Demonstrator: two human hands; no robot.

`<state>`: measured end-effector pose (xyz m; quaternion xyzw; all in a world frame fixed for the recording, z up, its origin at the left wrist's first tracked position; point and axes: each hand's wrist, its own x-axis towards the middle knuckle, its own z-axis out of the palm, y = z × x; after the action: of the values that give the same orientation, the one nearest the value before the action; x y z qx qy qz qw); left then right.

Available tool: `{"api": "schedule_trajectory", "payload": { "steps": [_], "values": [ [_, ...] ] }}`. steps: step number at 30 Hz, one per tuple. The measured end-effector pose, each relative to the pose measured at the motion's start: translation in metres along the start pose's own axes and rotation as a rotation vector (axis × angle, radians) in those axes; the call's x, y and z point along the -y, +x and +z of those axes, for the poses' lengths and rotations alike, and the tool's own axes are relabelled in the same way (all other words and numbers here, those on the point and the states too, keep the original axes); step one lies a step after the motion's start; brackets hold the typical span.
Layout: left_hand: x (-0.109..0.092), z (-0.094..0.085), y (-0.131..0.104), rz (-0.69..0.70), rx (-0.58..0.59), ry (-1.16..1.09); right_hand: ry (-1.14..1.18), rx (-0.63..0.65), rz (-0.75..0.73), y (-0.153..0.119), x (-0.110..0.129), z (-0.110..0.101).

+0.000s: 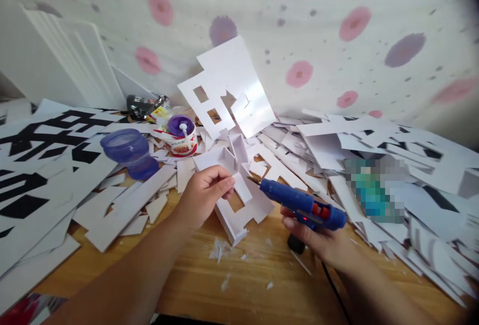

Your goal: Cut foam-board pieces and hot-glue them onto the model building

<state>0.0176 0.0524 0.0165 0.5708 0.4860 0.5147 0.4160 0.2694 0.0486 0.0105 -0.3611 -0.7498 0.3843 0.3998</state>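
My right hand (318,235) is wrapped around a blue hot glue gun (299,203) with a lit red light, its brass nozzle pointing left. My left hand (209,193) is closed in a pinch at the edge of a small white foam board strip (243,189), close to the nozzle. Below and behind them on the wooden table lies a partly joined white foam board piece (226,223) with low upright walls and a cut-out opening. A larger white panel (243,83) with window cut-outs leans at the back.
Foam board scraps (130,210) cover the left, and more cut sheets (441,245) pile up at the right. A purple translucent container (129,150) and a red-and-white tub (182,144) stand back left. The gun's black cord (333,285) runs toward me. A flowered curtain (310,26) hangs behind.
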Motion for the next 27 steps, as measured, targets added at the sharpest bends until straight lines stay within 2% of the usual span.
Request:
{"api": "schedule_trajectory", "payload": {
  "steps": [5, 14, 22, 27],
  "values": [
    [-0.002, 0.0011, -0.0028, -0.008, 0.05, 0.074, -0.076, 0.015, -0.043, -0.0056, -0.006, 0.0008],
    [-0.0072, 0.0048, -0.0047, -0.004, 0.052, 0.099, -0.152, 0.06, -0.059, -0.0043, -0.0053, 0.0029],
    [-0.0098, 0.0058, -0.004, 0.008, 0.052, 0.107, -0.112, 0.028, -0.053, -0.0048, -0.0081, 0.0049],
    [-0.0076, 0.0046, -0.0047, 0.008, 0.049, 0.1, -0.001, 0.013, -0.001, -0.0038, -0.0076, 0.0065]
  ]
}}
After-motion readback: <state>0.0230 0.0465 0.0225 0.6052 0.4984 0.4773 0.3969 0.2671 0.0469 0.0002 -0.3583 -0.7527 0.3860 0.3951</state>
